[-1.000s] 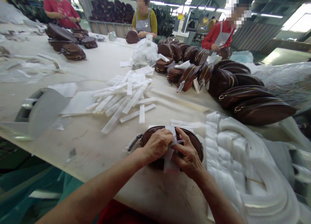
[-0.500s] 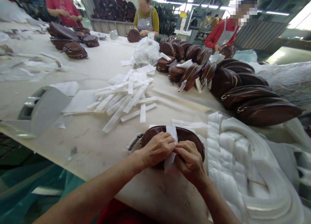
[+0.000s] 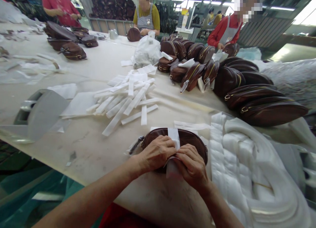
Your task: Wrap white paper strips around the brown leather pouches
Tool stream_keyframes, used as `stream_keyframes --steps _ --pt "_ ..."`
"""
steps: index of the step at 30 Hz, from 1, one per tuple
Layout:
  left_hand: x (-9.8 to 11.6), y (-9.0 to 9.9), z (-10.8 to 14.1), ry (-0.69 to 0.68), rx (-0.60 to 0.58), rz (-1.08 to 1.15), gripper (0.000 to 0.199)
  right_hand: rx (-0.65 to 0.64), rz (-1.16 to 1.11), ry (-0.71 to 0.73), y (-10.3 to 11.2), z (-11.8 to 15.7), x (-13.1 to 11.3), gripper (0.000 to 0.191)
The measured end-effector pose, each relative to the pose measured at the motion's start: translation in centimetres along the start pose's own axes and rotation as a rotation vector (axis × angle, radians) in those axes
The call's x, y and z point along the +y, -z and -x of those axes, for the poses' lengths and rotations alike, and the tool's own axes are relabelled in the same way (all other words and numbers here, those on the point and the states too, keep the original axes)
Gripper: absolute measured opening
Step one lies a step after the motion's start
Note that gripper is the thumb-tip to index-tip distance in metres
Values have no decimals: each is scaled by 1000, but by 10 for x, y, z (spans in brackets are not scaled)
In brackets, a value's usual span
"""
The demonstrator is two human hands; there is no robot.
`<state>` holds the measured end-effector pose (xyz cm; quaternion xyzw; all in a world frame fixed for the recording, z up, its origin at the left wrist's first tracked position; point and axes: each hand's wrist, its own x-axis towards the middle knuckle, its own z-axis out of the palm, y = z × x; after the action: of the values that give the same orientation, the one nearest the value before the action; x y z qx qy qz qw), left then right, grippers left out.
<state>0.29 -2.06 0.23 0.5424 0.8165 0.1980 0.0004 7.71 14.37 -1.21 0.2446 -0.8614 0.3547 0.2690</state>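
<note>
Left hand [image 3: 159, 151] and right hand [image 3: 195, 165], fingertips together, pinch a white strip [image 3: 173, 135] over an oval brown bag [image 3: 194, 140].
The bag lies by the table's [image 3: 103, 61] near edge, seemingly steadied so the strip sits snug; loose strips [image 3: 144, 113] lie beyond, folded white padding [image 3: 278, 175] crowds the right.

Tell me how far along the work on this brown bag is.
Looks done: the white strip already lies across the upper part of the brown bag. In hand: the left hand and right hand have their fingers closed on the strip, fingertips close together. Seemingly left: a pale end hangs unsecured below the fingers, and loose white strips lie on the table.
</note>
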Motion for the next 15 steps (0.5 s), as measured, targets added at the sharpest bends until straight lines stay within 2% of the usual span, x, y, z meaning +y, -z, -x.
stream_keyframes --steps 7,15 --pt "-4 0 1 -52 -33 -25 14 6 -9 4 3 0 -4 11" --pt "10 8 10 51 -61 -30 11 50 -77 24 5 1 0 8"
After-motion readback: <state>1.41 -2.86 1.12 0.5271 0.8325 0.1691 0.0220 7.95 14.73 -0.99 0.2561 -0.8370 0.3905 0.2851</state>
